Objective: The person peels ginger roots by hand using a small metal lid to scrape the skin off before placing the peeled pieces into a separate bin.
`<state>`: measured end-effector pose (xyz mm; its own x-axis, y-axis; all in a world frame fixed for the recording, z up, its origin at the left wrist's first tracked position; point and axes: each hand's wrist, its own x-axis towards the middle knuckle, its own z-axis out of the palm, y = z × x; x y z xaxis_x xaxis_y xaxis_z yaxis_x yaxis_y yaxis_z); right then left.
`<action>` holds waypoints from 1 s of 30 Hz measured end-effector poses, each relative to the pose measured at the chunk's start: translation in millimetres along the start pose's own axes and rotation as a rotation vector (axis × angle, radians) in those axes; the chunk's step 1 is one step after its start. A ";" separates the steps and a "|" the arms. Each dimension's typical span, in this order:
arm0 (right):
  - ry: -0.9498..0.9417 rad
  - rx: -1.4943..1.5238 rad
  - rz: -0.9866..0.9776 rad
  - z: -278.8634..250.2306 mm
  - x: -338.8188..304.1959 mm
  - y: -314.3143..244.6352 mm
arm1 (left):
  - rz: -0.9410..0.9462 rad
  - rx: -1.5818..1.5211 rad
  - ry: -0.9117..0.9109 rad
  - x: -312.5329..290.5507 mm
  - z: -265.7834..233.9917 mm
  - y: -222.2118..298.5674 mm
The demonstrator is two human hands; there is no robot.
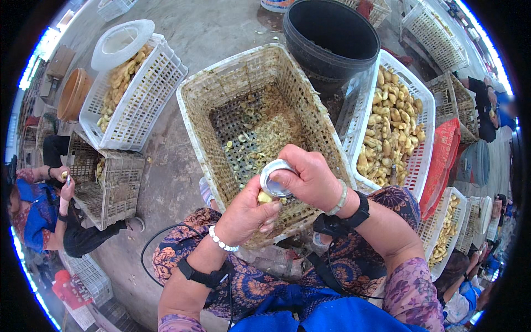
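Observation:
My left hand (245, 217) pinches a small pale-yellow vegetable piece (264, 197), mostly covered by the fingers. My right hand (315, 177) grips a silvery ring-shaped tool (265, 178), its thumb reaching into the ring. Tool and piece are close together; whether they touch is hard to tell. Both hands are over the near end of a dirty, pale plastic crate (189, 119). Inside it lie wet shavings (279, 124) and several small cut pieces (245, 136).
At right, a white crate (427, 133) holds many yellow-tan, knobbly vegetables (390, 119). A black tub (332, 61) stands behind, a red mesh bag (442, 166) beside. Another white crate (138, 105) carries a translucent basin (121, 44) at left. A person (41, 210) sits far left; others work at right.

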<state>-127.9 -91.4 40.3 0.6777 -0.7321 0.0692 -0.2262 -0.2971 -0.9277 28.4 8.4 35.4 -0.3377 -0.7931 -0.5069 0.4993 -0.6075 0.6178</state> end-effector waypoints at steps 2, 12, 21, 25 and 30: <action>-0.006 -0.056 -0.030 2.2 -0.8 3.7 | -0.008 -0.003 -0.025 1.2 -3.9 -4.1; 0.196 -0.124 0.038 -3.3 5.8 12.3 | -0.036 -0.050 0.002 1.0 -4.2 -0.5; 0.082 0.059 -0.014 -10.2 -1.9 6.9 | 0.005 -0.262 -0.106 -2.8 -1.6 2.1; 0.248 -0.194 -0.072 -14.5 5.4 12.2 | -0.040 -0.233 -0.178 -0.8 -7.8 -1.0; 0.144 -0.092 -0.081 -26.2 2.8 3.7 | 0.157 0.182 0.023 2.3 -2.9 -4.7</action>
<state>-145.2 -110.7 46.6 0.5905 -0.7818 0.2002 -0.2423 -0.4085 -0.8800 27.6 9.5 29.6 -0.2478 -0.8786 -0.4083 0.3919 -0.4763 0.7871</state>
